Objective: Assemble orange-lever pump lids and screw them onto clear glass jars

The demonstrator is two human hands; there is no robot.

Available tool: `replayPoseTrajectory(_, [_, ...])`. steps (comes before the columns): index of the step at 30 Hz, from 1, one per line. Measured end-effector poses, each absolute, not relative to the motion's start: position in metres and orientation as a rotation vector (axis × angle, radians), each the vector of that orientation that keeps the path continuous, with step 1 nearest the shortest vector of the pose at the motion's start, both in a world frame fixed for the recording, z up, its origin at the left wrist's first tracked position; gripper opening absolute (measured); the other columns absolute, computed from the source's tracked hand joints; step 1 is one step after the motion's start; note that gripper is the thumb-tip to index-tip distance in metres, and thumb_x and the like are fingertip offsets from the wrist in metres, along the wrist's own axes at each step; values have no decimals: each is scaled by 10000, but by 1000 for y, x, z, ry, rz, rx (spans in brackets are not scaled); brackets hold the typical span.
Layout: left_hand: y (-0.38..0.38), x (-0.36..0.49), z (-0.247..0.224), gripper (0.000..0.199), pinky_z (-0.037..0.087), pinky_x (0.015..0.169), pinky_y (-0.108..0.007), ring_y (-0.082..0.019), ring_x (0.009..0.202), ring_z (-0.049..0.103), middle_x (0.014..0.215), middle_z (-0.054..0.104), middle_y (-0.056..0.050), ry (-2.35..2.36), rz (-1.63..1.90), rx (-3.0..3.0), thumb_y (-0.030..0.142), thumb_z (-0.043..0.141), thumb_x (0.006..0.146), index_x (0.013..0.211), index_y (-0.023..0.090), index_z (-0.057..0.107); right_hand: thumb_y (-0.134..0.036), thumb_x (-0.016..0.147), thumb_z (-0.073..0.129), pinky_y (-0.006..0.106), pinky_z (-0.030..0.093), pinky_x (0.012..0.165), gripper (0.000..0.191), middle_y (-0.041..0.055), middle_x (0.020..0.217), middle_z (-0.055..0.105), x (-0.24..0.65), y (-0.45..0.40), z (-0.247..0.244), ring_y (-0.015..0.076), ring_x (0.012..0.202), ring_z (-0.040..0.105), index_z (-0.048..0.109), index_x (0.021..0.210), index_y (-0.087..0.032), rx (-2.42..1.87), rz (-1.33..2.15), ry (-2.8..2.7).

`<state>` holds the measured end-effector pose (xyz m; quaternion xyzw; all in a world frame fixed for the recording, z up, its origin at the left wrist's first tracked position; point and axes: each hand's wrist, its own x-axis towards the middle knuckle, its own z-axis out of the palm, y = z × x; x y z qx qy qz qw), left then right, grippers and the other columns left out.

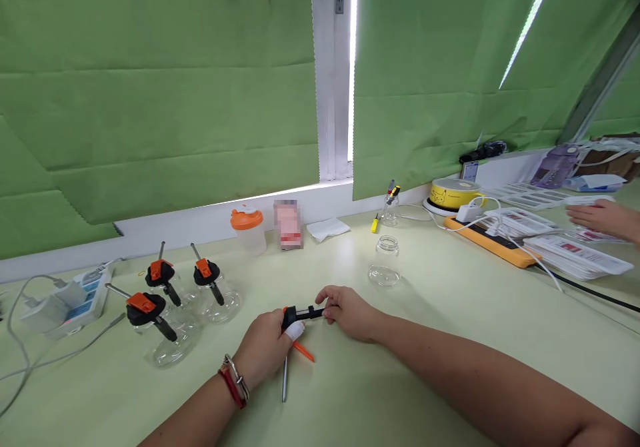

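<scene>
My left hand (270,340) is closed around a black pump head (301,314) with an orange lever and a thin metal spout that points down toward me. White tape or a bandage covers part of its thumb. The fingers of my right hand (349,312) pinch the far end of the black tube that sticks out to the right from the head. Behind my right hand stands an open clear glass bottle (384,264). To the left, several similar clear bottles (223,304) carry black-and-orange heads with metal spouts.
A power strip (83,304) with cables lies far left. Along the wall stand an orange-lidded cup (250,230), a pinkish pack (289,226), a tissue (328,228) and screwdrivers in a jar (391,212). An orange power strip (493,240) and stacked white packs are right, near another person's hand (605,217).
</scene>
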<state>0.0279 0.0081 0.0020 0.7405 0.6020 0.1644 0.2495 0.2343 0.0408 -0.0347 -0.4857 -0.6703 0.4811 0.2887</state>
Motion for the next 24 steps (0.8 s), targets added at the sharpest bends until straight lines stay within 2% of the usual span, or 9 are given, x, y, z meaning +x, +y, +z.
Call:
replayPoseTrajectory(10, [12,37,-1,255,307,550,-256,-183,613,513,681,596,-33,1638,402,2098,410,439,820,708,195,518,-89,772,486,250,373,591,256,-20,623,531,226,46,-39,122,593,475,625,962,-190,-1363,1159,-1869])
replayPoseTrajectory(16, [13,38,-1,286,314,549,-257,-179,601,499,665,580,-33,1667,390,2079,434,431,821,678,194,495,-68,775,473,230,376,586,277,-33,640,522,226,45,-37,114,596,481,560,995,-212,-1298,1116,-1912])
replayPoseTrajectory(24, [15,35,-4,285,310,544,-255,-168,574,493,633,560,-8,1602,444,2055,443,436,816,675,202,490,-80,785,469,224,362,572,243,-30,636,522,226,44,-32,114,592,470,565,968,-209,-1319,1104,-1947])
